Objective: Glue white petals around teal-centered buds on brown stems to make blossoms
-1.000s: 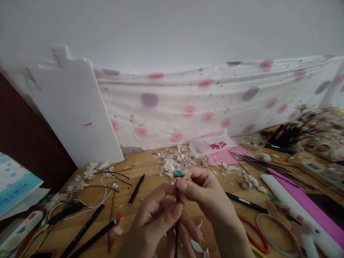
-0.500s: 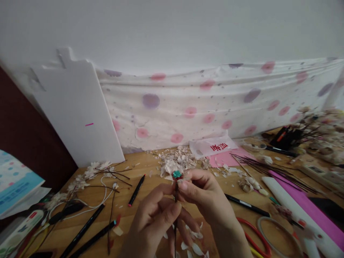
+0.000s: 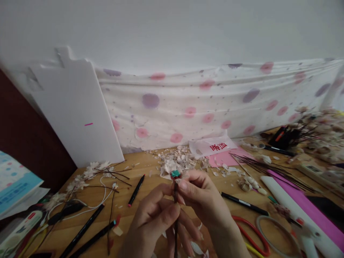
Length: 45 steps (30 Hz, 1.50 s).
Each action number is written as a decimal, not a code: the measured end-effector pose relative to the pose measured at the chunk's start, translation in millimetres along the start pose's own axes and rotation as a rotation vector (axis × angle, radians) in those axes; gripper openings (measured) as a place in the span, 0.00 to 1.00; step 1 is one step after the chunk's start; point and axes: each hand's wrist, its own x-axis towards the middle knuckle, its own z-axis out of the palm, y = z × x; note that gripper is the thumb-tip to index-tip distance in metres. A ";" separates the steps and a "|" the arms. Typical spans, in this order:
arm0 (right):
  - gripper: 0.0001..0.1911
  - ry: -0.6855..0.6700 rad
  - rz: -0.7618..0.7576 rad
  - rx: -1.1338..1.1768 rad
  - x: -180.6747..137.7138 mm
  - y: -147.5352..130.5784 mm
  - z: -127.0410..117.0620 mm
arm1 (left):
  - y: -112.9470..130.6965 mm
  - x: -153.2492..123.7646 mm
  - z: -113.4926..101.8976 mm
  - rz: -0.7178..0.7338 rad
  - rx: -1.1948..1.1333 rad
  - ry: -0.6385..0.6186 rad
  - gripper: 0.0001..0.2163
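Note:
A small teal flower head (image 3: pixel 176 174) tops a thin dark stem (image 3: pixel 176 229) that stands upright between my hands. My left hand (image 3: pixel 157 218) pinches the stem between thumb and forefinger, with its other fingers curled behind. Just below the flower head, my right hand (image 3: pixel 200 191) closes thumb and forefinger at the top of the stem; a bit of red shows there. Whitish petals (image 3: pixel 197 247) lie on the table under my hands, partly hidden by them.
On the wooden table (image 3: pixel 150 211) a heap of pale petals (image 3: pixel 177 159) lies behind my hands. Black markers (image 3: pixel 137 190) lie to the left, another marker (image 3: pixel 244 203) to the right. Red-handled scissors (image 3: pixel 252 233), a glue gun (image 3: pixel 309 233) and dark stems (image 3: pixel 271 170) are at right.
The teal flower head has turned slightly and sits a little further left. Both hands keep their pinch on the stem, and the view has shifted very slightly.

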 end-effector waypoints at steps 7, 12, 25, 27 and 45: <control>0.20 0.014 -0.020 -0.034 -0.5 -6.8 7.5 | -4.7 1.0 1.6 0.007 -0.234 -0.080 0.10; 0.18 0.030 -0.029 -0.026 -1.7 -5.1 7.4 | -2.0 -0.3 2.0 -0.018 -0.267 -0.074 0.11; 0.11 -0.056 -0.127 0.044 -1.1 -9.6 10.1 | -0.8 4.8 0.2 -0.016 -0.357 -0.127 0.12; 0.11 -0.061 -0.128 0.060 -0.5 -9.8 10.9 | -1.1 5.3 -0.7 -0.030 -0.375 -0.168 0.13; 0.16 -0.046 -0.133 0.058 1.3 -9.7 13.8 | -2.2 7.6 0.3 -0.065 -0.464 -0.128 0.06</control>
